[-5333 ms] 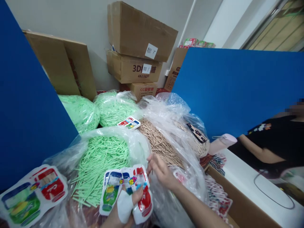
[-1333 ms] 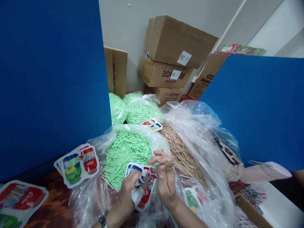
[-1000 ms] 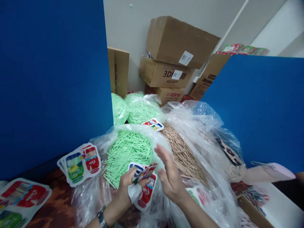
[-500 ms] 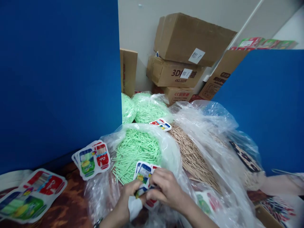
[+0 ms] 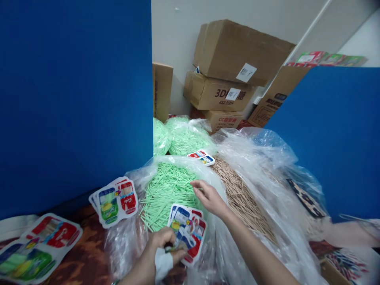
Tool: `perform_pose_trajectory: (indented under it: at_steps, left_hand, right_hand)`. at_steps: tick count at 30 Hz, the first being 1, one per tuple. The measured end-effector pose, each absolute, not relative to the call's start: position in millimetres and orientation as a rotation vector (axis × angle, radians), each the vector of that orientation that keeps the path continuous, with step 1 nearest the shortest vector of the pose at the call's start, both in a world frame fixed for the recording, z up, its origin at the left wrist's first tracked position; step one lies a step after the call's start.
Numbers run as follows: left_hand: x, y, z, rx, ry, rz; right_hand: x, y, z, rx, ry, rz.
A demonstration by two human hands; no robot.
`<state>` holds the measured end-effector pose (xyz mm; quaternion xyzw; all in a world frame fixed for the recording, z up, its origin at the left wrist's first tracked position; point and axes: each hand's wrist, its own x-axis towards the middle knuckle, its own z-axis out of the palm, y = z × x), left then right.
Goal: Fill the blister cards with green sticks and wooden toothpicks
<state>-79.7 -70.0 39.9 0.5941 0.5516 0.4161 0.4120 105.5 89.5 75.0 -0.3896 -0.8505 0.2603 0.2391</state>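
Note:
My left hand (image 5: 158, 247), its thumb wrapped in white tape, grips a small fan of printed pouches (image 5: 188, 229) with blue, green and red labels, low in the middle. My right hand (image 5: 208, 196) reaches forward over the open clear bag of green sticks (image 5: 168, 188). Its fingers are curled in a pinch at the pile, seemingly on a green stick or two. To the right lies a bag of tan wooden sticks (image 5: 237, 194).
More printed pouches (image 5: 114, 200) lie to the left, others (image 5: 32, 247) at the bottom left, and one (image 5: 202, 157) sits between the bags. Blue partitions (image 5: 74, 99) stand left and right. Cardboard boxes (image 5: 234, 71) are stacked behind, near two more bags of green sticks (image 5: 184, 134).
My right hand has left the pouches in my left hand and moved forward to the green sticks. The left hand keeps the pouches and has lowered slightly.

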Motion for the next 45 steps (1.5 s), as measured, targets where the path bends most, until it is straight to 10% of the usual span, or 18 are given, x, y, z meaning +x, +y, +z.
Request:
perform_pose_trajectory:
  at_steps: [5,26,41,45]
  left_hand:
    - [-77.9,-66.4,19.3,1.651,1.344,1.157]
    - [-69.4,-50.9,-20.0,1.585,1.373,1.094]
    - [-68.9,-50.5,5.0,1.377,1.374,1.095]
    - [-66.4,-50.3,31.0,1.323,1.368,1.059]
  right_hand:
    - [118.0,130.1,59.4,-1.443,-2.628,0.087]
    - [94.4,154.5,46.8,-1.284,-2.832,-0.182]
    - [91.1,141.7,63.4,-1.199,-2.557,0.371]
    - [87.6,143.8,67.8,-1.18,-2.226,1.079]
